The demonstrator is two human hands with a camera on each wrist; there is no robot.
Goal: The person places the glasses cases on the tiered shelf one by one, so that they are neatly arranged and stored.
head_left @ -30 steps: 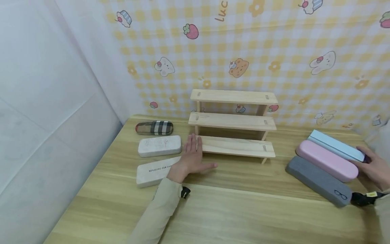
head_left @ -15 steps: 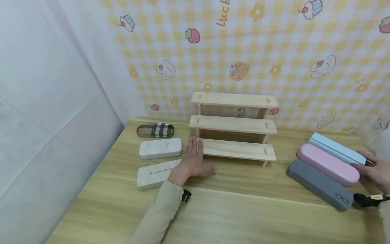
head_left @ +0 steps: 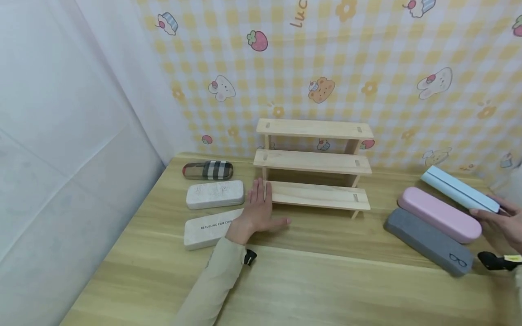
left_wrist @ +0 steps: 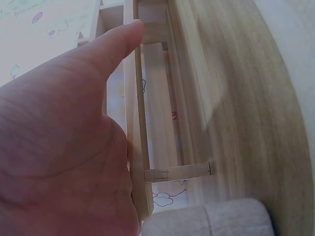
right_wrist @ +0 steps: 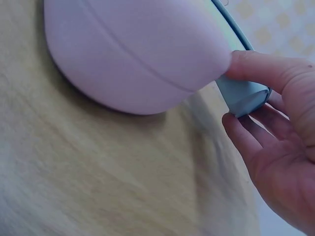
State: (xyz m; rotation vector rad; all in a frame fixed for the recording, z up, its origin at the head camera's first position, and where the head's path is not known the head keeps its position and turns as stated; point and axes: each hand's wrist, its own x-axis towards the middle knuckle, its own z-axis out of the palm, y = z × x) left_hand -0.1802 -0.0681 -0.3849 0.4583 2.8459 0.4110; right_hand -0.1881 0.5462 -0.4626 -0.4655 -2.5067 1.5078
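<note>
A light blue glasses case [head_left: 458,188] is at the right, its near end between the thumb and fingers of my right hand [head_left: 507,224]. In the right wrist view the thumb lies on one side of the blue case's end [right_wrist: 241,93], with fingertips under it. A gap shows between it and the pink glasses case [head_left: 440,215], which lies beside a grey case [head_left: 428,244] with a spectacles print. My left hand [head_left: 258,215], fingers straight and thumb spread, rests at the left end of the three-step wooden rack's lowest shelf [head_left: 314,194].
Left of the rack lie a plaid case [head_left: 208,170], a white case with faint drawings [head_left: 215,194] and a white lettered case [head_left: 210,228], partly behind my left hand. A yellow checked cloth [head_left: 285,59] hangs behind the wooden table [head_left: 326,290].
The blue case has moved up and right in the head view with my right hand, away from the pink one. My left hand keeps its place on the rack.
</note>
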